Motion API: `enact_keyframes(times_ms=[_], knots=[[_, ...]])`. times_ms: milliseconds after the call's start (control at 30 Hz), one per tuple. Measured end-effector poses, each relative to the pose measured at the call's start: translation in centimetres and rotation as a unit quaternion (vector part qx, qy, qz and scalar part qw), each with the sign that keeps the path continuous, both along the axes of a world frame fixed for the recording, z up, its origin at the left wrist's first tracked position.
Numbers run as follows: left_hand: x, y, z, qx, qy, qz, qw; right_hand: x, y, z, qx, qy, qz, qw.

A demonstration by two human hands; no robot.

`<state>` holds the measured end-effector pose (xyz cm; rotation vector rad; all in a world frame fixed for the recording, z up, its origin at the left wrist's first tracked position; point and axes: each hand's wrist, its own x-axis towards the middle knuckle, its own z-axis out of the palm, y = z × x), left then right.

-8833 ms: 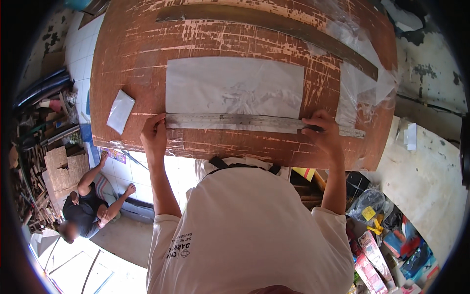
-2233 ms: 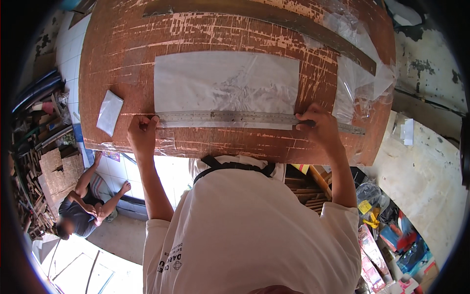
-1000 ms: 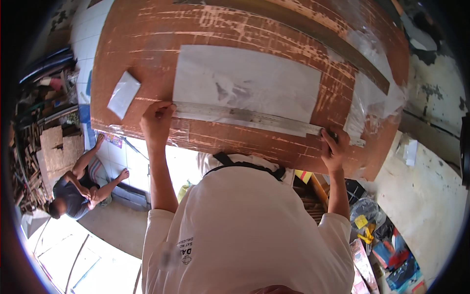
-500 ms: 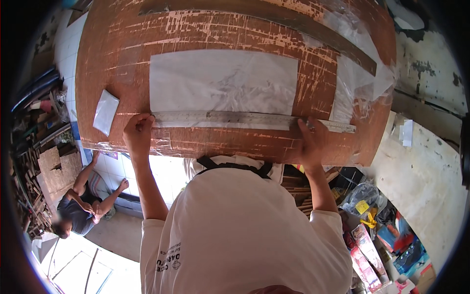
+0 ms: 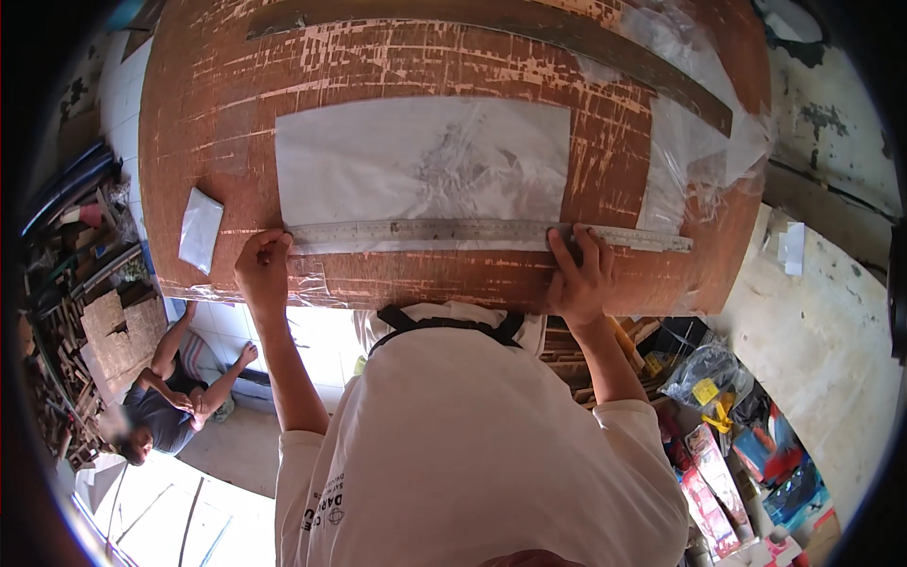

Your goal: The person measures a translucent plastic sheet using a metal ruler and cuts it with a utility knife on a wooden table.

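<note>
A long metal ruler [image 5: 416,230] lies across the near edge of a flat, pale translucent plastic sheet [image 5: 350,161] on the worn brown table. At the ruler's left end my left hand [image 5: 263,272] is closed, its thumb and fingers pinched at the end; the exact grip is partly hidden. My right hand [image 5: 581,279] rests on the right part of the ruler, fingers apart and pressing down from above. The sheet is wrinkled toward its middle and right. Left of it sits a small folded plastic piece [image 5: 200,230].
A long dark wooden strip [image 5: 529,26] crosses the far side of the table [image 5: 227,113]. Crumpled clear plastic [image 5: 704,151] covers the right side. Another person [image 5: 175,406] sits on the floor at left. Bags and packages [image 5: 746,463] lie below right, beside a pale surface [image 5: 803,331].
My right hand has shifted left along the ruler and spread its fingers on it. My left hand stays at the ruler's left end. The view has shifted slightly.
</note>
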<state>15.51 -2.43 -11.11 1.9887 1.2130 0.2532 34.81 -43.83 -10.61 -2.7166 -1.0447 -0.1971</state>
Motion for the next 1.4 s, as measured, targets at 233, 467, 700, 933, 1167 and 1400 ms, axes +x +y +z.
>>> enact_keyframes(times_ms=[233,467,700,933,1167,1400], knots=[[-0.1,-0.1,-0.2,-0.007,-0.003,0.012,1.0,0.4,0.0,-0.2,0.005,-0.015,0.008,1.0],[-0.4,0.1,-0.7,-0.012,-0.026,0.025,0.999,0.4,0.0,-0.3,0.013,-0.017,0.007,1.0],[0.3,-0.3,0.5,-0.015,-0.011,0.022,1.0,1.1,-0.1,0.8,0.03,0.042,0.023,0.998],[0.5,-0.4,0.7,-0.012,-0.035,0.017,0.999,4.1,0.4,3.6,0.042,0.113,0.08,0.989],[0.8,-0.6,1.2,0.005,-0.036,0.022,0.999,5.5,0.2,4.1,-0.008,0.115,0.189,0.975],[0.9,-0.7,1.5,0.006,-0.047,0.016,0.999,6.3,-0.5,3.7,0.007,0.072,0.24,0.968]])
